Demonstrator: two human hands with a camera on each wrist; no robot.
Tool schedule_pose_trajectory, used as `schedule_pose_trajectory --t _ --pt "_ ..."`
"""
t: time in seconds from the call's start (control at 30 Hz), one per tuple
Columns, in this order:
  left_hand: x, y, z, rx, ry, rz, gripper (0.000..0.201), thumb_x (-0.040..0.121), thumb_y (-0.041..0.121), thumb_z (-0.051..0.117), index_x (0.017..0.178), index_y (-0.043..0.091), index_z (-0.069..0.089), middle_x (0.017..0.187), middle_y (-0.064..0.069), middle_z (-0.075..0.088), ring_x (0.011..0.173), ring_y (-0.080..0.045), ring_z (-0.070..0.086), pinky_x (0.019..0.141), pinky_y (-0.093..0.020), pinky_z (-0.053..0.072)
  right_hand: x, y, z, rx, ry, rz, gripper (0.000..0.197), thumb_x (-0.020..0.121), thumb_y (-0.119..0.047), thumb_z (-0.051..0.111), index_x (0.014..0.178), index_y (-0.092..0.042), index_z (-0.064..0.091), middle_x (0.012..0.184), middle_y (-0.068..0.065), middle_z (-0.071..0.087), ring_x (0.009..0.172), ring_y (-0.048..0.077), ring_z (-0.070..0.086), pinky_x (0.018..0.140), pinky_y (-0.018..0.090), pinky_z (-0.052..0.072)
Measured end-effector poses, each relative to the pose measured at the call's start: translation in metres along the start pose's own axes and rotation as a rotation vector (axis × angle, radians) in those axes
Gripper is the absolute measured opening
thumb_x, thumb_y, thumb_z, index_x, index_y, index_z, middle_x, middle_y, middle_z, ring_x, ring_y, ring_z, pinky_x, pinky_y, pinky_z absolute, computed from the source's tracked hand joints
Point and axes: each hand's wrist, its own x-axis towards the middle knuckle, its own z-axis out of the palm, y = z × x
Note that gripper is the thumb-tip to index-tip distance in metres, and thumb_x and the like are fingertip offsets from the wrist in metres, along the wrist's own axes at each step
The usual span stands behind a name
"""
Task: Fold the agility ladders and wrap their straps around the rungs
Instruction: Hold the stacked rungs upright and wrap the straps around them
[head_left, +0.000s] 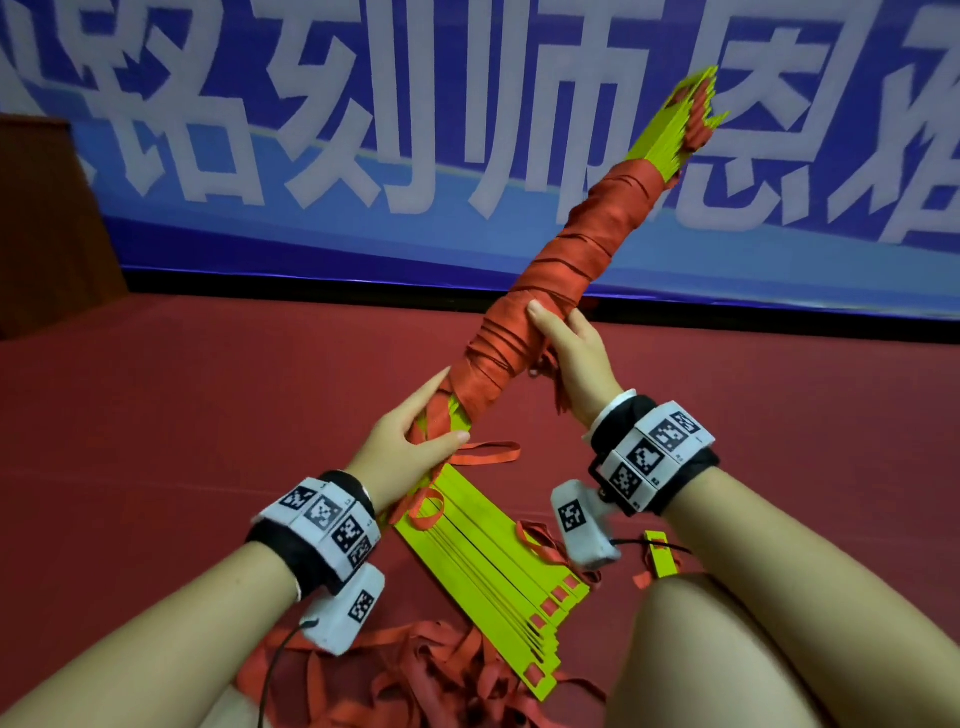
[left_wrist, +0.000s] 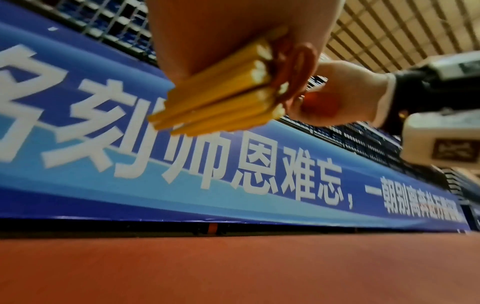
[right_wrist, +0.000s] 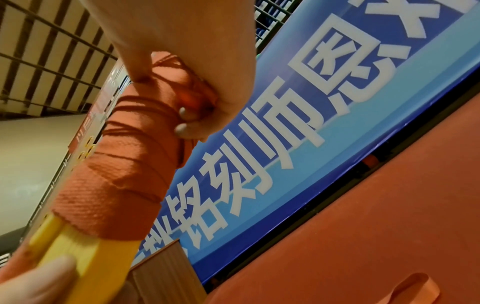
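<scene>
Left hand (head_left: 410, 447) grips the bundle's (head_left: 561, 270) 7 o'clock end as anchor; right hand (head_left: 566, 353) grasps mid-wrap, pinning the strap (head_left: 488, 453) taut against unravelling.

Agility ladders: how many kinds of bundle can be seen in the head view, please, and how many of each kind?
Wrapped ladder bundle, held in left hand and right hand: 1
Unwrapped ladder stack on floor, straps loose: 1
Separate yellow rung piece on floor: 1
Total: 3
</scene>
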Motion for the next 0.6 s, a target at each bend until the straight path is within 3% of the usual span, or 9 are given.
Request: schedule_pose_trajectory --t 0.07,0.13,0.2,0.37,0.43,0.5,0.53,0.6 --pt "-0.004 0.002 0.003 0.146 0.090 0.006 0.073 0.072 0.043 0.073 0.136 0.056 0.041 0.103 0.020 0.070 0.100 -0.002 0.066 0.091 -0.025 0.050 0.001 0.001 -0.003 -0.019 -0.008 0.042 0.016 0.095 -0.022 0.057 0.107 -0.012 0.061 0.083 0.000 0.066 0.065 0.012 0.061 0.058 0.027 0.052" --pt "-0.007 0.005 0.008 0.316 0.173 0.005 0.072 0.078 0.044 0.073 0.140 0.054 0.037 0.096 0.012 0.073 0.096 -0.012 0.067 0.087 -0.032 0.052 0.003 0.005 -0.004 -0.018 0.009 0.078 0.024 0.096 -0.023 0.056 0.114 -0.009 0.063 0.101 0.006 0.069 0.084 0.016 0.066 0.073 0.035 0.058" --pt "-0.010 0.010 0.015 0.425 0.220 0.030 0.071 0.083 0.044 0.070 0.143 0.051 0.033 0.091 0.005 0.073 0.091 -0.021 0.067 0.081 -0.037 0.052 0.006 0.009 -0.005 -0.007 0.037 0.123 0.028 0.096 -0.024 0.055 0.117 -0.007 0.062 0.108 0.010 0.067 0.094 0.021 0.065 0.084 0.041 0.057" --pt "-0.003 0.012 0.030 0.722 0.277 0.030 0.073 0.084 0.060 0.059 0.147 0.052 0.022 0.096 -0.002 0.066 0.092 -0.028 0.064 0.071 -0.033 0.044 0.012 0.014 -0.003 0.046 0.162 0.203 0.021 0.096 -0.025 0.055 0.108 -0.009 0.061 0.097 0.005 0.062 0.086 0.019 0.060 0.078 0.035 0.055" --pt "0.001 0.013 0.035 0.853 0.305 0.103 0.067 0.087 0.064 0.052 0.147 0.052 0.023 0.088 0.000 0.059 0.086 -0.029 0.064 0.064 -0.034 0.040 0.014 0.020 0.002 0.036 0.264 0.196 0.060 0.080 -0.040 0.071 0.128 -0.008 0.051 0.110 0.004 0.066 0.096 0.019 0.065 0.087 0.041 0.055" --pt "0.004 0.014 0.041 0.909 0.316 0.241 0.052 0.093 0.057 0.044 0.144 0.048 0.036 0.074 0.002 0.052 0.071 -0.030 0.064 0.054 -0.030 0.034 0.016 0.025 0.003 0.023 0.389 0.194 0.111 0.051 -0.057 0.082 0.139 -0.008 0.037 0.118 0.006 0.065 0.104 0.021 0.065 0.095 0.044 0.052" --pt "0.007 0.013 0.044 0.904 0.317 0.312 0.046 0.095 0.050 0.040 0.140 0.044 0.044 0.070 0.002 0.052 0.065 -0.030 0.063 0.050 -0.029 0.034 0.016 0.024 0.002 0.022 0.454 0.201 0.121 0.043 -0.059 0.083 0.141 -0.008 0.034 0.119 0.006 0.063 0.105 0.021 0.064 0.096 0.043 0.051" --pt "0.013 0.014 0.051 0.854 0.289 0.414 0.045 0.094 0.041 0.036 0.134 0.036 0.055 0.070 0.001 0.058 0.062 -0.029 0.062 0.046 -0.030 0.040 0.018 0.024 -0.008 0.051 0.565 0.207 0.112 0.043 -0.055 0.084 0.135 -0.009 0.039 0.117 0.006 0.063 0.101 0.021 0.065 0.093 0.042 0.052"
